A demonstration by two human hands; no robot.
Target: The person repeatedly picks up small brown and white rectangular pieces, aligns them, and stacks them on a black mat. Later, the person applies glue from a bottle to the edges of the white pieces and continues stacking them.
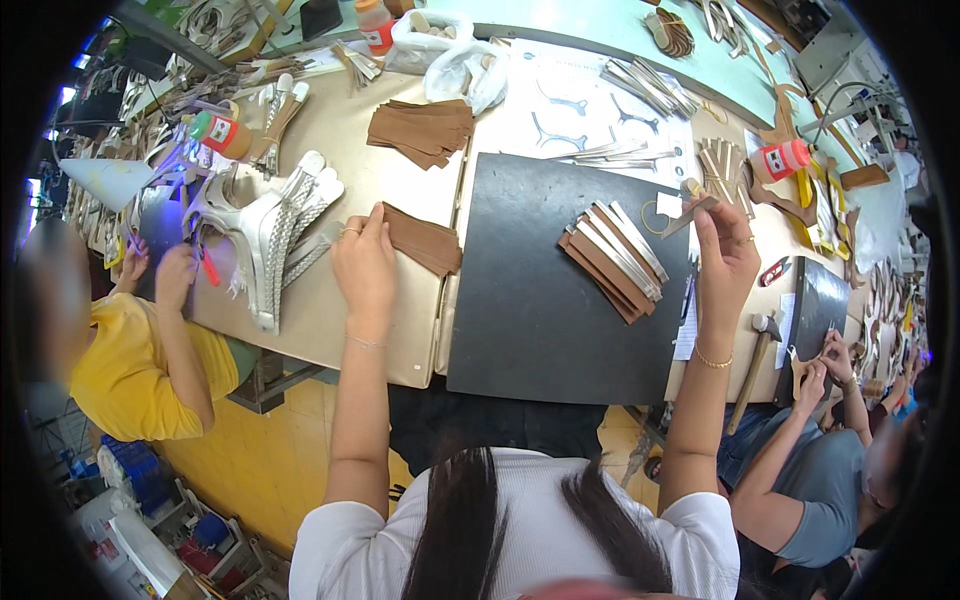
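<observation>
My left hand (365, 262) is closed at the near left end of a fanned stack of brown leather strips (425, 240), its fingertips on the end of a strip. On the right, my raised right hand (726, 255) pinches a small brownish-grey strip (684, 219) between thumb and fingers, above the edge of the black mat. Between my hands, a fanned row of brown and silvery strips (612, 262) lies on the black mat (515, 300). Another pile of brown leather strips (420, 132) lies farther back.
White braided straps (275, 235) are heaped left of my left hand. Pattern sheets (575, 100) with silvery strips lie behind the mat. A hammer (757, 360) and red-capped bottle (780, 160) stand out at right. Co-workers sit at left (150, 360) and right (800, 480).
</observation>
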